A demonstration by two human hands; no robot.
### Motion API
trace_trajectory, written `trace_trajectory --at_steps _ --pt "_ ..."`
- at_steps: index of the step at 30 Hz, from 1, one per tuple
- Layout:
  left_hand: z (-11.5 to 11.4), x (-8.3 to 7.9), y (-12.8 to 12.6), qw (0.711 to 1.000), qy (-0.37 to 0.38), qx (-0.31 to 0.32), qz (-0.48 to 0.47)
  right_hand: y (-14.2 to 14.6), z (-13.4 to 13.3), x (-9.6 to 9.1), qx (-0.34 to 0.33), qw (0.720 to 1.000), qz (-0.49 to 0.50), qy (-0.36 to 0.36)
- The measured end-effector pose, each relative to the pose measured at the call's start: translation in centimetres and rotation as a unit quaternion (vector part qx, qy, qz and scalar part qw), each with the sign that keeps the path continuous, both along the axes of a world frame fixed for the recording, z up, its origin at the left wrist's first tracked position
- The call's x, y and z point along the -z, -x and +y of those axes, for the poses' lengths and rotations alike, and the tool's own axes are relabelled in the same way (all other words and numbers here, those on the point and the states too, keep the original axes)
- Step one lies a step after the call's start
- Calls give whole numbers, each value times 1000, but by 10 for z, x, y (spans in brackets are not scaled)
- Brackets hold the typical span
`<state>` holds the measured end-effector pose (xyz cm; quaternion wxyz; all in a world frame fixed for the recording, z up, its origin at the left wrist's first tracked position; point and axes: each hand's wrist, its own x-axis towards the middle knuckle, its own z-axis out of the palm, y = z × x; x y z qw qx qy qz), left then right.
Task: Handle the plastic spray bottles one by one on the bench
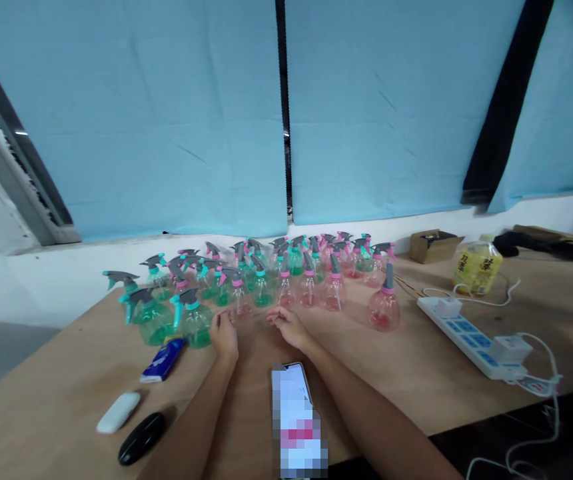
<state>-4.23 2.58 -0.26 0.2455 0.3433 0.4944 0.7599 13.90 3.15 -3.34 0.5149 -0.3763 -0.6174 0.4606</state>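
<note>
My left hand (224, 335) is just above the wooden table, its fingers loosely bent and nothing visible in them. Beside it stands a spray bottle with green liquid (197, 325) and a turquoise and grey trigger head. My right hand (288, 327) is held palm inward with fingers partly stretched and apart, empty. Between and behind the hands stands a pink spray bottle (241, 301). Another pink spray bottle (285, 291) is just beyond my right hand. Several more green and pink spray bottles are grouped upright behind these. One pink spray bottle (384, 309) stands apart on the right.
A phone (296, 420) lies between my forearms. To the left are a blue packet (163, 361), a white case (118, 412) and a black case (142, 439). A power strip (471, 338) with cables, a yellow-labelled bottle (477, 268) and a cardboard box (434, 247) are on the right.
</note>
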Motion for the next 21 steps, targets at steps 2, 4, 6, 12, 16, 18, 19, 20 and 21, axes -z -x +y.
trace_trajectory --at_steps 2,4,6,12,16,18,19,20,21 --pt "6 4 3 999 -15 -10 29 0 1 1 6 1000 -3 -2" --pt "12 8 5 997 -25 -14 70 0 1 1 10 1000 0 -6" --pt "17 11 8 994 -25 -18 105 0 2 1 15 1000 2 -9" --pt "23 7 9 985 27 -9 169 0 2 0 30 1000 -2 2" --pt "28 4 8 984 34 40 171 0 2 -1 36 999 8 9" --pt "32 4 7 983 34 62 170 -1 2 -2 39 999 7 10" --pt "33 4 7 982 35 68 174 -1 2 -2 39 999 6 10" --pt "34 4 7 980 35 69 181 -1 2 -2 39 999 5 10" --pt "34 5 6 979 33 64 192 -1 2 -2 38 999 7 10"
